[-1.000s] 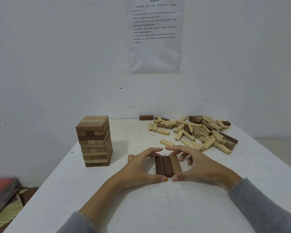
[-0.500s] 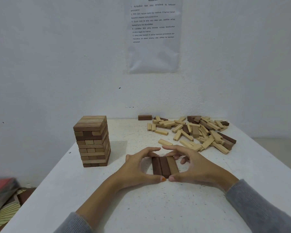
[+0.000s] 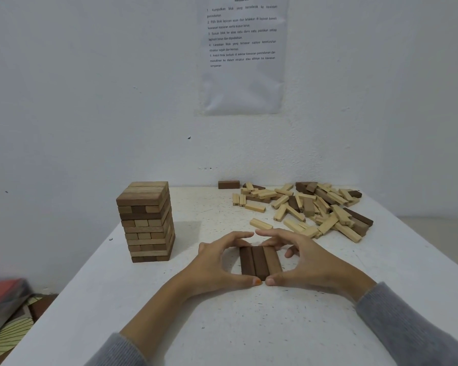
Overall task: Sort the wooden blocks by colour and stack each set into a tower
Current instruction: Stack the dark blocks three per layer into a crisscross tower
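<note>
Squaring up a base layer looks like the step in hand: the left hand (image 3: 217, 262) and right hand (image 3: 311, 262) cup a row of three dark blocks (image 3: 259, 261) between them, thumbs meeting at its near end, forefingers (image 3: 238, 235) arched over its far end — a loose framing hold, not a lift, since the row lies flat on the white table (image 3: 222, 328). Well off to the left of the left hand stands a tower (image 3: 146, 220) of brown blocks, many layers high and seemingly finished. Beyond the right hand sprawls the loose pile (image 3: 315, 207), mostly pale with several dark pieces mixed in. By my reckoning one set is stacked, the dark set is barely begun — and the pale set not started.
</note>
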{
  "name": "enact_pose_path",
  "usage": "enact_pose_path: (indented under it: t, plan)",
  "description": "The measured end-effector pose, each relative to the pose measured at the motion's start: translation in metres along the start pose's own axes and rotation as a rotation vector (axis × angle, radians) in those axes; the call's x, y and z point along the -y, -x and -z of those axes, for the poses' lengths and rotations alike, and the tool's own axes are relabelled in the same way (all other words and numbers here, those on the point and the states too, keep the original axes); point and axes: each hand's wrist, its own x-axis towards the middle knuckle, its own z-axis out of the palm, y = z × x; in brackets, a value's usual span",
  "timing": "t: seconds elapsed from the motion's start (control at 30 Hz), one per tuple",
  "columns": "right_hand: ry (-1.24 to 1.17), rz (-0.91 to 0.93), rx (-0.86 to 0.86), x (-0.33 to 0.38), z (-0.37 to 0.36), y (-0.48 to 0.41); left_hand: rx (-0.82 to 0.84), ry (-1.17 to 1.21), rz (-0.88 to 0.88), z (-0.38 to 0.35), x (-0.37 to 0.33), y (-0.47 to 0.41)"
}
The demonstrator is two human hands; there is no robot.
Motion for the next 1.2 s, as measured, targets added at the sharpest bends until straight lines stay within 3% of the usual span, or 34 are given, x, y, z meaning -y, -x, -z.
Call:
enact_pose_path:
  t: [0.8, 1.2]
  plan:
    - [-0.013, 0.048, -0.011, 0.001, -0.002, 0.0, -0.008, 0.086, -0.006, 0.001, -0.004, 0.003]
    - [-0.032, 0.111, -0.088, 0.009, -0.001, 0.005, -0.08, 0.145, -0.098, 0.005, -0.014, 0.008]
